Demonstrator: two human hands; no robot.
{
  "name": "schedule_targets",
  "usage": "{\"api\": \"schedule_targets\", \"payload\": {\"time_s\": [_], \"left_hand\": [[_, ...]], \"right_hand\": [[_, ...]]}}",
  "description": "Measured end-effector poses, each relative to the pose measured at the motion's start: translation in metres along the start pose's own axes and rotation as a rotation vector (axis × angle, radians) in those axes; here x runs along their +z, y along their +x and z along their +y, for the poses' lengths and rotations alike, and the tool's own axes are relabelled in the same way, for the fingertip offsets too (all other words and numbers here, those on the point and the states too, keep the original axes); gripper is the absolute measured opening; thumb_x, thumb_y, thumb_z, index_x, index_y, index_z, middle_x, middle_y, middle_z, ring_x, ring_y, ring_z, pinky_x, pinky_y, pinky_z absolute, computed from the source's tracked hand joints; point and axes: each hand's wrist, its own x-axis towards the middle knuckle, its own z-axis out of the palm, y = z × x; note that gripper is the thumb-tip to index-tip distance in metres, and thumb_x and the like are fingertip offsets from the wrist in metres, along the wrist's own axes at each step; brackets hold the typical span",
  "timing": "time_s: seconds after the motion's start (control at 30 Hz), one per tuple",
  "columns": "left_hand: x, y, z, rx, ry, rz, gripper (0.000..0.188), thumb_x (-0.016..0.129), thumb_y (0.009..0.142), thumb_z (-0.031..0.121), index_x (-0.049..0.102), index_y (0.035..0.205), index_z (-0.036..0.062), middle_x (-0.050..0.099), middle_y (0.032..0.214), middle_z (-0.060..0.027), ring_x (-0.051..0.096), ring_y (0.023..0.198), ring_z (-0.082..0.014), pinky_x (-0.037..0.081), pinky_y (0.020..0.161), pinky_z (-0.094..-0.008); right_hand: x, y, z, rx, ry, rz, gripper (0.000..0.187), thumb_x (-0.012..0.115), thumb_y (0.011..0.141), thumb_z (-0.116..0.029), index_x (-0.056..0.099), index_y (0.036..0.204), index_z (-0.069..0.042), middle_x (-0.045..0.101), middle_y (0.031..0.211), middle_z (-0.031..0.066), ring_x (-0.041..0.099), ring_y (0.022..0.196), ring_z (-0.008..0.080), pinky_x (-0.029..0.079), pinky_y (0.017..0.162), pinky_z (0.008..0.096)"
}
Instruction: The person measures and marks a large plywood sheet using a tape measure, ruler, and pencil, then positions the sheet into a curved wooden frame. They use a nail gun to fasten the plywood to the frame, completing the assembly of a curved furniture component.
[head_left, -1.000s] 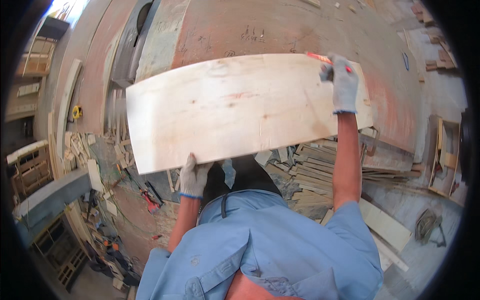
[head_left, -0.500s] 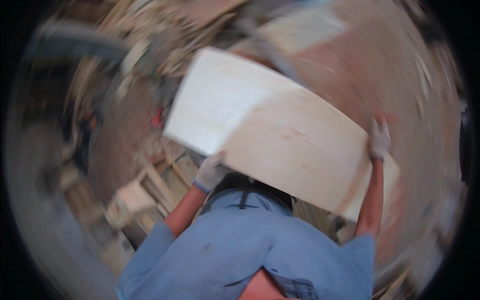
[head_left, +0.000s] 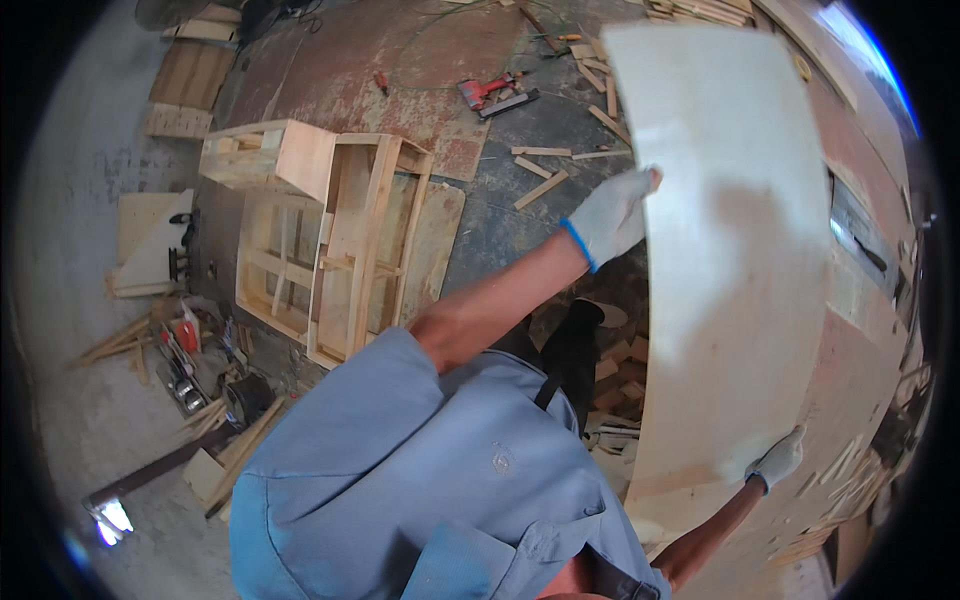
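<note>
A large pale plywood sheet (head_left: 735, 290) spans the right half of the view, with a shadow across its middle. My left hand (head_left: 615, 215), in a white glove with a blue cuff, is closed on the sheet's left edge, the thumb lying over its face. Lower down, my right hand (head_left: 778, 457), gloved too, holds the opposite edge near the end closest to me; its fingertips are partly hidden. Beneath and right of the sheet lies a worktable (head_left: 845, 370) with a worn brownish top.
Left of me stands a wooden frame assembly (head_left: 340, 240). A red nail gun (head_left: 485, 92) lies farther off near loose wood strips (head_left: 542, 190). Tools and a metal-bodied device (head_left: 182, 385) sit on the left floor. Wood blocks (head_left: 618, 375) lie by my foot.
My view has turned left, bringing the frame assembly and nail gun into sight. The plywood sheet now points away from me at the right, still between both hands.
</note>
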Motion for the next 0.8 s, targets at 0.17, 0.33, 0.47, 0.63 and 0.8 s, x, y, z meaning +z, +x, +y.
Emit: {"api": "schedule_targets", "payload": {"time_s": [0.17, 0.33, 0.47, 0.63, 0.8], "left_hand": [[0.026, -0.028, 0.060, 0.230, 0.090, -0.179, 0.034, 0.060, 0.099, 0.020, 0.056, 0.127, 0.0002, 0.063, 0.115, -0.0059, 0.060, 0.111, -0.0184, 0.048, 0.102, -0.0355], [-0.034, -0.075, 0.108, 0.339, 0.294, 0.158, 0.035, 0.064, 0.095, 0.018, 0.059, 0.125, 0.0008, 0.064, 0.112, -0.0036, 0.060, 0.108, -0.0141, 0.049, 0.099, -0.0331], [-0.045, -0.108, 0.167, 0.701, 0.440, 0.331, 0.035, 0.065, 0.096, 0.018, 0.061, 0.125, -0.0025, 0.067, 0.114, -0.0083, 0.064, 0.105, -0.0207, 0.054, 0.090, -0.0379], [-0.063, -0.151, 0.203, 0.819, 1.033, 0.677, 0.028, 0.065, 0.095, 0.028, 0.067, 0.107, 0.0026, 0.067, 0.099, -0.0067, 0.062, 0.089, -0.0172, 0.052, 0.079, -0.0355], [-0.149, -0.184, 0.211, 0.825, 1.289, 1.010, 0.029, 0.066, 0.094, 0.028, 0.073, 0.105, 0.0021, 0.072, 0.094, -0.0117, 0.067, 0.088, -0.0240, 0.052, 0.083, -0.0392]], "right_hand": [[0.080, -0.015, -0.091, -0.263, 0.399, -0.213, 0.051, 0.056, 0.103, -0.041, 0.069, 0.117, 0.007, 0.069, 0.108, 0.0058, 0.060, 0.093, 0.0143, 0.051, 0.084, 0.0306], [0.203, -0.110, -0.213, -0.378, 0.337, -0.303, 0.047, 0.057, 0.100, -0.039, 0.073, 0.104, 0.006, 0.069, 0.096, 0.0056, 0.060, 0.088, 0.0139, 0.050, 0.079, 0.0298], [0.271, -0.179, -0.256, -0.538, 0.348, -0.529, 0.041, 0.053, 0.100, -0.032, 0.072, 0.098, 0.005, 0.067, 0.090, 0.0046, 0.059, 0.081, 0.0137, 0.049, 0.073, 0.0311], [0.394, -0.155, -0.220, -0.251, 0.358, -0.937, 0.029, 0.055, 0.101, -0.028, 0.069, 0.088, -0.006, 0.062, 0.082, -0.0018, 0.053, 0.070, 0.0080, 0.045, 0.063, 0.0255], [0.432, -0.158, -0.150, -0.814, -0.218, -0.923, 0.029, 0.060, 0.093, -0.028, 0.073, 0.100, -0.003, 0.073, 0.100, 0.0143, 0.068, 0.094, 0.0313, 0.052, 0.084, 0.0386]]}}
